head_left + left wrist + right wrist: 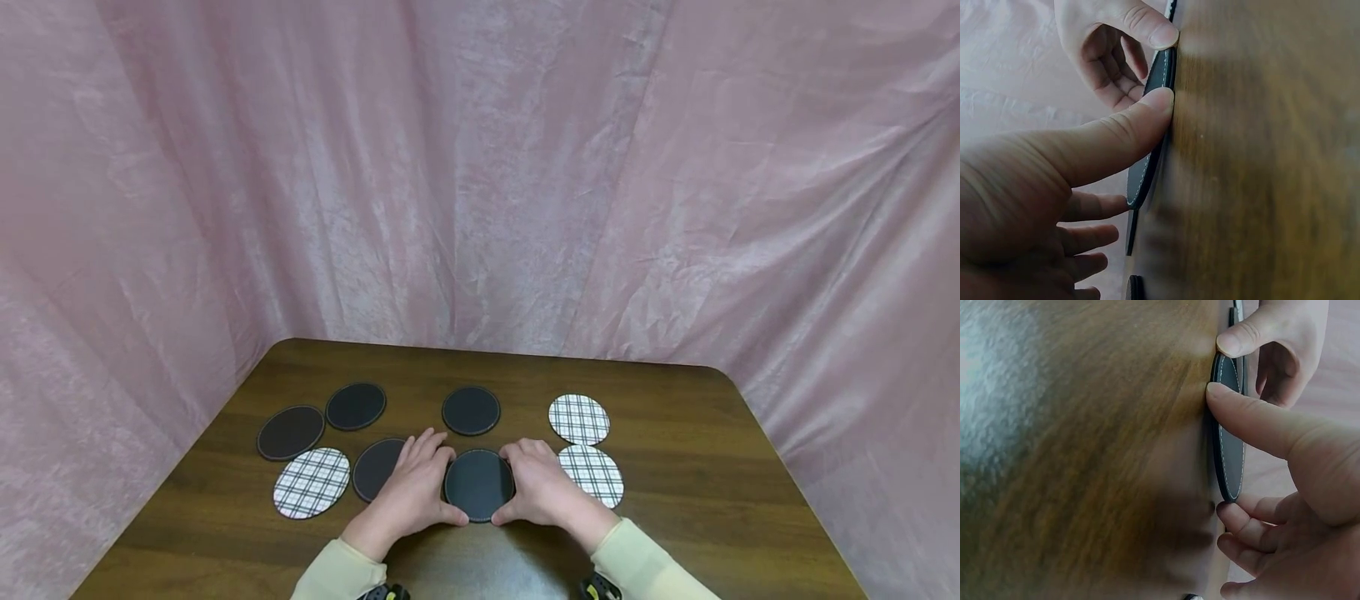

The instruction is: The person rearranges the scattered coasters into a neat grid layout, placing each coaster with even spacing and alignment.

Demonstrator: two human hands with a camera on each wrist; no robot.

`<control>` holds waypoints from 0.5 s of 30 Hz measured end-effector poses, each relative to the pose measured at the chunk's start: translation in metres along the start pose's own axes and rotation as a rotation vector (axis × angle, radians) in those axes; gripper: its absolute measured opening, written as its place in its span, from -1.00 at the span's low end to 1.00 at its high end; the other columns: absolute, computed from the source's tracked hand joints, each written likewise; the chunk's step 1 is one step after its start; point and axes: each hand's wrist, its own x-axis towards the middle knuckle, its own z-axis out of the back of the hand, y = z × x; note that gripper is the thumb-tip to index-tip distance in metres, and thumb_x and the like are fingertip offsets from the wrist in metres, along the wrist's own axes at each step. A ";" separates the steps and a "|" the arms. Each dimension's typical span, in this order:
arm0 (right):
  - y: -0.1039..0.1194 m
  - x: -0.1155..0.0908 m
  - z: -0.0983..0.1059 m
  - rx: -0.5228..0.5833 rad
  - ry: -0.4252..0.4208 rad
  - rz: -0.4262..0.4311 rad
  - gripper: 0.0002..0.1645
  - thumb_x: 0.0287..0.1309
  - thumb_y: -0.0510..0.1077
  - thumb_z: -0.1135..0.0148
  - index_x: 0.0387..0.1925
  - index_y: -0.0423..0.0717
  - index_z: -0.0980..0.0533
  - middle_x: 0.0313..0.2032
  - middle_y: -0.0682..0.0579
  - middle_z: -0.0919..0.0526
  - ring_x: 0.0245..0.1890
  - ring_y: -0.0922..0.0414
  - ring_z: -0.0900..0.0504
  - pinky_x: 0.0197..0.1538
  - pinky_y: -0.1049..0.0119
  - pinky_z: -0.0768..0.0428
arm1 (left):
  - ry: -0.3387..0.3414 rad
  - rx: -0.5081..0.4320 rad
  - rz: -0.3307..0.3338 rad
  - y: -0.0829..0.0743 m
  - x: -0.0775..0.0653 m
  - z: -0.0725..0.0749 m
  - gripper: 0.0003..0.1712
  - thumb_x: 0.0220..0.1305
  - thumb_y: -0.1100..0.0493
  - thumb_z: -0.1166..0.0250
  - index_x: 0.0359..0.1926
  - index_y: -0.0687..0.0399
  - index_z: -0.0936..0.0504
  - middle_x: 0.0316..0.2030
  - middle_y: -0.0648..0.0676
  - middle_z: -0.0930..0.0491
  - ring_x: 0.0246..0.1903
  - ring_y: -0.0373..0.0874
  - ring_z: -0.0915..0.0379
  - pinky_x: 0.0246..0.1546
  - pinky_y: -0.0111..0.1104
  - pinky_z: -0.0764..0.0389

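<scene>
A round black coaster (478, 485) with pale edge stitching lies near the middle of the table between both hands. My left hand (416, 490) grips its left side, thumb at the near edge and index finger at the far side. The right hand (542, 485) holds the opposite side in the same way. In the left wrist view the rim of the coaster (1141, 178) looks layered; I cannot tell whether several are stacked. A dark coaster (372, 471) is partly hidden by my left hand. Beside the right hand, a plaid coaster (596, 477) is partly covered.
Other coasters lie flat on the wooden table (712, 500): a black one (471, 411) beyond the hands, another black one (356, 406), a dark one (291, 432) and a plaid one (312, 483) at left, and a plaid one (579, 419) at right. Pink curtains (510, 167) surround the table.
</scene>
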 end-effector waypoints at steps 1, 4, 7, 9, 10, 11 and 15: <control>0.000 0.000 0.000 0.003 0.001 -0.003 0.06 -0.37 0.12 -0.95 0.13 -0.29 -0.59 -0.03 -0.10 -0.64 0.14 -0.18 -0.56 0.38 -0.15 -0.46 | -0.003 0.005 -0.002 0.000 0.000 0.000 0.03 -0.21 -0.12 -0.91 0.19 0.34 -0.67 0.47 0.41 -0.42 0.59 0.44 -0.12 0.58 0.34 -0.07; 0.000 -0.002 -0.001 0.009 0.003 -0.010 0.06 -0.35 0.13 -0.95 0.14 -0.29 -0.60 -0.03 -0.10 -0.64 0.13 -0.17 -0.56 0.37 -0.14 -0.46 | -0.016 0.025 -0.015 -0.001 -0.002 -0.002 0.02 -0.20 -0.12 -0.91 0.20 0.33 -0.67 0.41 0.38 -0.46 0.56 0.43 -0.18 0.58 0.33 -0.08; -0.001 -0.003 -0.002 -0.005 -0.004 -0.008 0.07 -0.35 0.14 -0.94 0.16 -0.28 -0.61 -0.02 -0.09 -0.66 0.10 -0.15 -0.56 0.34 -0.12 -0.48 | -0.027 0.036 -0.030 -0.002 -0.002 -0.002 0.02 -0.20 -0.11 -0.91 0.21 0.32 -0.67 0.30 0.32 -0.51 0.46 0.37 -0.31 0.57 0.33 -0.10; -0.001 -0.003 -0.003 -0.008 -0.007 -0.011 0.08 -0.33 0.14 -0.94 0.19 -0.28 -0.61 -0.01 -0.11 -0.66 0.09 -0.14 -0.56 0.32 -0.10 -0.49 | -0.026 0.042 -0.037 -0.003 -0.002 -0.002 0.02 -0.18 -0.11 -0.90 0.24 0.30 -0.67 0.22 0.27 -0.55 0.37 0.31 -0.39 0.57 0.33 -0.10; -0.001 -0.003 -0.003 -0.015 -0.009 -0.008 0.08 -0.33 0.14 -0.94 0.20 -0.28 -0.61 0.00 -0.11 -0.67 0.08 -0.13 -0.56 0.30 -0.09 -0.49 | -0.023 0.043 -0.040 -0.003 -0.002 -0.001 0.02 -0.18 -0.10 -0.90 0.25 0.29 -0.66 0.18 0.25 -0.57 0.33 0.28 -0.43 0.57 0.33 -0.10; -0.001 -0.002 -0.003 -0.019 -0.008 -0.009 0.09 -0.32 0.15 -0.93 0.22 -0.28 -0.61 0.01 -0.12 -0.67 0.08 -0.13 -0.56 0.30 -0.09 -0.50 | -0.021 0.044 -0.045 -0.004 -0.001 -0.001 0.02 -0.17 -0.09 -0.90 0.26 0.28 -0.66 0.15 0.23 -0.59 0.28 0.26 -0.46 0.57 0.33 -0.10; 0.000 -0.002 -0.004 -0.019 0.000 -0.019 0.11 -0.30 0.15 -0.93 0.25 -0.29 -0.61 0.01 -0.13 -0.66 0.06 -0.10 -0.54 0.27 -0.07 -0.50 | -0.012 0.047 -0.060 -0.006 -0.001 0.000 0.04 -0.17 -0.04 -0.90 0.31 0.26 -0.65 0.10 0.21 -0.65 0.21 0.22 -0.52 0.57 0.33 -0.10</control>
